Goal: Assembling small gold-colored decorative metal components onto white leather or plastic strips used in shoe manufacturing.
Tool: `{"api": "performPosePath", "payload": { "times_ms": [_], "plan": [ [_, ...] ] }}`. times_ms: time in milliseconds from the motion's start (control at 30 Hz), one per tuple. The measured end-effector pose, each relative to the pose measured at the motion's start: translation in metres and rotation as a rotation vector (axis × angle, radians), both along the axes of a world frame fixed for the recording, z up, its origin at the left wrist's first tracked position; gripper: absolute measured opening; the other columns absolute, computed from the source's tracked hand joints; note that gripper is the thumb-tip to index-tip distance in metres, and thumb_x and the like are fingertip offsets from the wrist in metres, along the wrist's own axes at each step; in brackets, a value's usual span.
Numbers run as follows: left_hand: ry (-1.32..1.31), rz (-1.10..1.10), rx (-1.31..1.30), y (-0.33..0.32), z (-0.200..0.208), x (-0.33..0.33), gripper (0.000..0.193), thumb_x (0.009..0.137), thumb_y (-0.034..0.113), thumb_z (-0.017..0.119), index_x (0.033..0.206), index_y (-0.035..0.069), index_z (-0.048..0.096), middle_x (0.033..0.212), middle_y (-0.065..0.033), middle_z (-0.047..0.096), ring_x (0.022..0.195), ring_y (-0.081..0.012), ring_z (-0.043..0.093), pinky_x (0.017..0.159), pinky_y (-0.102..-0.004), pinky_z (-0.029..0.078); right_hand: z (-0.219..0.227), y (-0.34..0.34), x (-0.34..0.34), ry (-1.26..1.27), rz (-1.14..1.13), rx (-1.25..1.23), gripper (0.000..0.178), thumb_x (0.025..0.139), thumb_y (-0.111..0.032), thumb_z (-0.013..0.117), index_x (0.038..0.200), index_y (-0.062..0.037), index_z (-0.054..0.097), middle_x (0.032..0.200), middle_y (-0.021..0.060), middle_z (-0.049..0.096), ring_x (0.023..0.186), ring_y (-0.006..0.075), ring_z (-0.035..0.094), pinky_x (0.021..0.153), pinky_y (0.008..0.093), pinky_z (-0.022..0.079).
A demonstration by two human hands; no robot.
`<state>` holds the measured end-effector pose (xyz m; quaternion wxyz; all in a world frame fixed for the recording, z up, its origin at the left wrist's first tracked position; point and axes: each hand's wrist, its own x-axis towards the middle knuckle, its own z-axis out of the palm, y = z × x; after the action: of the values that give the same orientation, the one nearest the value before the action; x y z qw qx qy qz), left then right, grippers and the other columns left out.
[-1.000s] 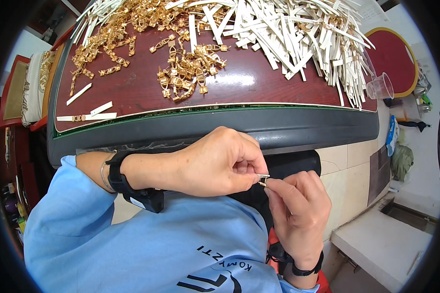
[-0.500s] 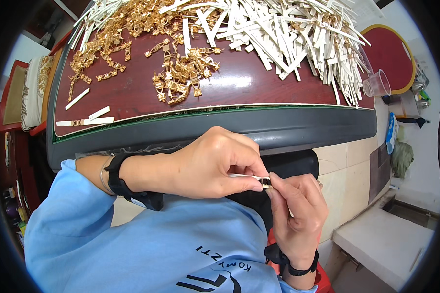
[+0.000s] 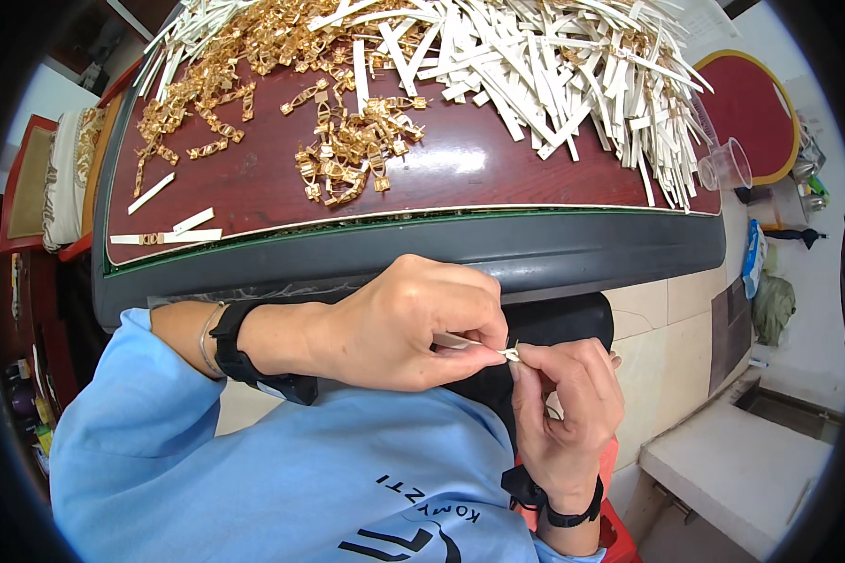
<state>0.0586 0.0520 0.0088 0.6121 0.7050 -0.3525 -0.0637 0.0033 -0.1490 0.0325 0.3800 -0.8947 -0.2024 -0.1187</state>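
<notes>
Above my lap, in front of the table edge, my two hands meet fingertip to fingertip. My left hand point(image 3: 422, 324) is closed in a pinch on a white strap point(image 3: 455, 341), whose flat length shows inside the curled fingers. At the strap's tip, between the two hands, a small gold-coloured metal link point(image 3: 513, 355) shows in part. My right hand point(image 3: 573, 380) pinches this link between thumb and forefinger. The fingertips hide most of the link, and how it sits on the strap's end I cannot tell.
Gold-coloured metal links point(image 3: 352, 150) lie heaped on the dark red table point(image 3: 479, 178). A big pile of white straps point(image 3: 535, 75) covers the back right. At the front left lies a strap with a link point(image 3: 150, 239). A clear plastic cup point(image 3: 726, 164) lies at the right edge.
The link between my fingertips has turned, so its dark opening no longer shows. My left hand has tilted slightly, and more of the strap's flat face is visible.
</notes>
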Motion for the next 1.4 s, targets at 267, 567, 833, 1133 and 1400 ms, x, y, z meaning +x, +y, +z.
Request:
{"api": "performPosePath", "payload": {
  "times_ms": [267,567,833,1133,1400],
  "plan": [
    [0.839,-0.1,-0.411,0.0,0.003,0.004,0.056,0.085,0.003,0.072,0.132,-0.002,0.043,0.102,-0.0133,0.065,0.089,-0.0184,0.068,0.078,-0.0298,0.055,0.011,-0.011,0.0,-0.442,-0.204,-0.099,0.04,0.066,0.011,0.074,0.104,0.0004,0.066,0.079,0.0085,0.058,0.062,0.0222,0.055,0.054,0.0315,0.044],
    [0.935,-0.278,-0.267,0.007,0.015,0.005,0.02,0.097,0.009,0.058,0.107,-0.007,0.064,0.093,-0.0135,0.069,0.077,-0.02,0.071,0.071,-0.0285,0.056,-0.001,0.004,0.004,-0.371,-0.021,-0.11,0.039,0.066,0.007,0.074,0.103,-0.0026,0.069,0.085,0.0078,0.057,0.069,0.022,0.057,0.058,0.0296,0.048],
    [0.866,-0.177,-0.213,0.004,0.016,0.005,0.016,0.094,0.007,0.062,0.102,-0.007,0.066,0.088,-0.014,0.07,0.073,-0.0192,0.071,0.066,-0.0273,0.057,-0.008,0.004,0.006,0.246,-0.006,0.514,0.021,0.08,0.006,0.07,0.1,0.0035,0.066,0.094,0.013,0.063,0.079,0.0174,0.061,0.068,0.0268,0.048],
    [0.957,-0.188,-0.324,0.004,0.007,0.002,0.016,0.094,0.004,0.061,0.103,-0.008,0.064,0.09,-0.014,0.069,0.074,-0.0181,0.07,0.066,-0.0269,0.057,-0.002,0.012,0.005,0.368,-0.101,0.615,0.017,0.083,0.007,0.068,0.1,0.0045,0.066,0.094,0.0101,0.062,0.082,0.0121,0.058,0.071,0.0227,0.047],
    [0.862,-0.11,-0.321,0.002,0.012,-0.004,0.013,0.094,0.003,0.06,0.102,-0.007,0.064,0.089,-0.0128,0.068,0.074,-0.0169,0.07,0.065,-0.0261,0.057,-0.009,0.016,0.005,0.266,-0.109,0.585,0.018,0.081,0.009,0.069,0.098,0.0036,0.067,0.091,0.0106,0.064,0.076,0.0129,0.06,0.066,0.0231,0.048]
  ]
}}
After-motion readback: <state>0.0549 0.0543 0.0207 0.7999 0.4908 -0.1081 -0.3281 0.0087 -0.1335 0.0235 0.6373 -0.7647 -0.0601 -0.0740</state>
